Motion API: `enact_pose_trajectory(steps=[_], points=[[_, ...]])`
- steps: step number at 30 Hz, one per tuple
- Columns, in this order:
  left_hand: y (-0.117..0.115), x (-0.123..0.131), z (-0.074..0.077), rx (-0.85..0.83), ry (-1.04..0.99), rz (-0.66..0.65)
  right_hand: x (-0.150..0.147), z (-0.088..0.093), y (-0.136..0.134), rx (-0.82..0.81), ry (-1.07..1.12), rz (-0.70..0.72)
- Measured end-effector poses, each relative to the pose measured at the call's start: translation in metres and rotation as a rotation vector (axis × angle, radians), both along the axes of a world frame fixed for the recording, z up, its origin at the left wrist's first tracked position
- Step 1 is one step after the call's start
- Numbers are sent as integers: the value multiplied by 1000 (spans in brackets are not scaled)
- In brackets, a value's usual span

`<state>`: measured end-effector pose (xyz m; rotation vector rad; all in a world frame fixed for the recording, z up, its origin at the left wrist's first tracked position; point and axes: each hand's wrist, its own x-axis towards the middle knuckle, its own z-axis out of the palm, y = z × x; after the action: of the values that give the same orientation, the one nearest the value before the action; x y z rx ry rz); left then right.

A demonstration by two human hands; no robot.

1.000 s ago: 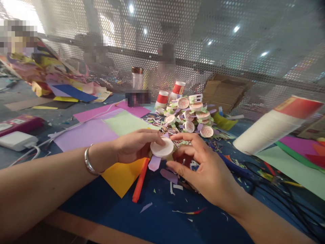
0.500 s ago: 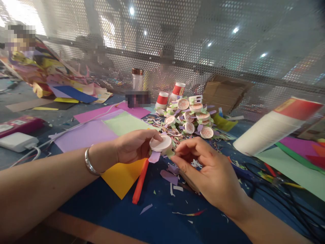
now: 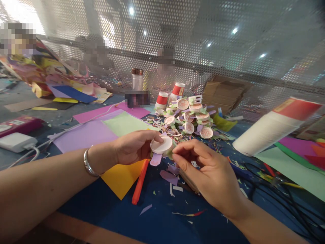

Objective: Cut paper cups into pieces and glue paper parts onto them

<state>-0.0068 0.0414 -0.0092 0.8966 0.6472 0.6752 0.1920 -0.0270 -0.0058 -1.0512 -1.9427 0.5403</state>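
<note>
My left hand [image 3: 135,145] is closed on a paper-cup bottom [image 3: 161,145], a shallow white disc, with the thumb pressed on its face. A purple paper tab [image 3: 155,159] hangs from its near edge. At its right edge my right hand [image 3: 203,166] has thumb and forefinger pinched on a pale green paper tab, largely hidden by the fingertips. Behind the hands lies a heap of similar cup bottoms [image 3: 189,127] with purple and green tabs, several showing red print. Below them are purple paper pieces [image 3: 169,177] and an orange-red marker [image 3: 140,183] on yellow paper [image 3: 122,179].
A leaning stack of paper cups [image 3: 261,135] stands at right, near black cables [image 3: 269,196]. Coloured paper sheets [image 3: 83,130] and a white charger [image 3: 17,146] lie left. Cardboard [image 3: 223,93] and a jar [image 3: 137,79] stand by the perforated metal screen [image 3: 188,30].
The cup bottom has shifted slightly right and down in my left hand's grip. My right fingertips stay at its right edge; the rest looks the same.
</note>
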Motion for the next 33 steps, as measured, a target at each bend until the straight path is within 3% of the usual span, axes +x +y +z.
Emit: enact_pose_trajectory(steps=[8,17,23,33], points=[[1,-1,-2,12,-2,-5,1,-2,-1,196,-122,21],[2,0,0,44,8,-4,2,-1,-1,224,-172,14],[4,-3,-2,43,-2,24,5,-4,2,344,-258,49],[-5,0,11,-3,-10,92,7,-1,2,475,-222,-34]])
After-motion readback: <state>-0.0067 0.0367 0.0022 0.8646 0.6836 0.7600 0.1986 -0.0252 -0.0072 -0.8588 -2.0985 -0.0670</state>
